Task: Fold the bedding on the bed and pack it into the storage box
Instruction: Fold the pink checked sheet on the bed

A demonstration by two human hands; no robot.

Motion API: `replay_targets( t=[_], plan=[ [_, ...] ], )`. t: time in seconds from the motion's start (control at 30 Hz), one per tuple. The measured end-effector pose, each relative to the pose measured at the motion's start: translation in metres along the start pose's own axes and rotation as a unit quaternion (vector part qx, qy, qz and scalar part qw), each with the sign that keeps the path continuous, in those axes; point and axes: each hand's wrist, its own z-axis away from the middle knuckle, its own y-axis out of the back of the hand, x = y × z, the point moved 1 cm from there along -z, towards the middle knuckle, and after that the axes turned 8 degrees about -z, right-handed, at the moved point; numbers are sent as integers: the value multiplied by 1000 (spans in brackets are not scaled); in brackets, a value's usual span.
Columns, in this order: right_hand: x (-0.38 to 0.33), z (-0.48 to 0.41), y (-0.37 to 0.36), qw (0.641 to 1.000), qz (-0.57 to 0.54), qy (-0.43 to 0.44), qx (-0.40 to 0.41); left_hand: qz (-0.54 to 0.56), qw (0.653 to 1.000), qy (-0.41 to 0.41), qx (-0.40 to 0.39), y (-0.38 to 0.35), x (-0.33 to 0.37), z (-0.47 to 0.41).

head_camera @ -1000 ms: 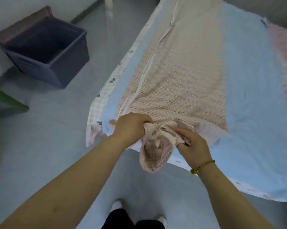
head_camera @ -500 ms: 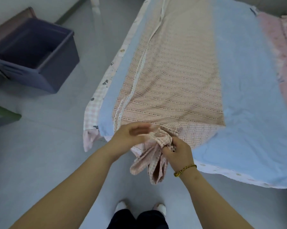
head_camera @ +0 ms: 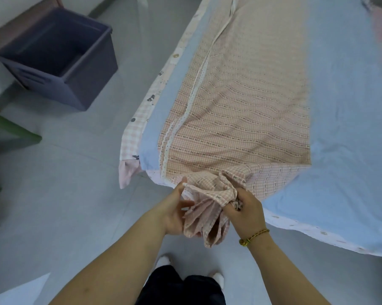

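Bedding position: the checked bedding lies as a long narrow strip on the bed, running up the centre of the frame. Its gathered end hangs off the near edge at lower centre.
Right hand: the right hand has its fingers curled into the bunched cloth and grips it.
Left hand: the left hand is spread, with the thumb tip touching a cloth edge and the palm beside the hanging bundle. No firm pinch is visible.
Storage box: the storage box stands open at upper left, well apart from the bed.
Risk, crooked fold: likely if the bunched end is folded over before its corners are separated.
Risk, skewed strip: a one-sided pull could twist the strip or drag the blue sheet beneath it.
Risk, soiling: the hanging end may reach the floor if lowered.
Surface: soft sheet over the bed, so the cloth probably slides easily.
Room: pale grey floor; green stool at the left edge.
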Motion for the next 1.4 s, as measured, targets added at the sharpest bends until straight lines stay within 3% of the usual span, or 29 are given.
replay_targets(
  t=[0.13, 0.37, 0.47, 0.6, 0.8, 1.07, 1.17, 1.3, 1.4],
  plan=[
    [3, 8, -2, 998, 22, 48, -32, -17, 1000, -17, -5, 3, 5, -5],
    [17, 21, 8, 994, 60, 52, -76, -198, 977, -76, 28, -19, -9, -2],
    [27, 30, 20, 997, 39, 14, -69, -167, 971, -139, 98, -17, -18, 3],
    [37, 48, 36, 997, -40, -48, -35, -85, 968, -201, 123, 7, -20, 11],
    [58, 81, 59, 979, -153, -129, 33, -86, 940, -245, 222, 50, -39, 41],
    [113, 132, 112, 978, -60, -180, 83, -157, 886, -286, 331, 69, -72, 78],
    [123, 162, 137, 980, 42, -161, 112, -218, 852, -292, 376, 72, -94, 90],
    [114, 195, 168, 976, 145, -109, 117, -297, 782, -324, 441, 64, -109, 101],
    [114, 198, 190, 954, 222, -155, 127, -307, 762, -358, 444, 50, -113, 108]
  ],
)
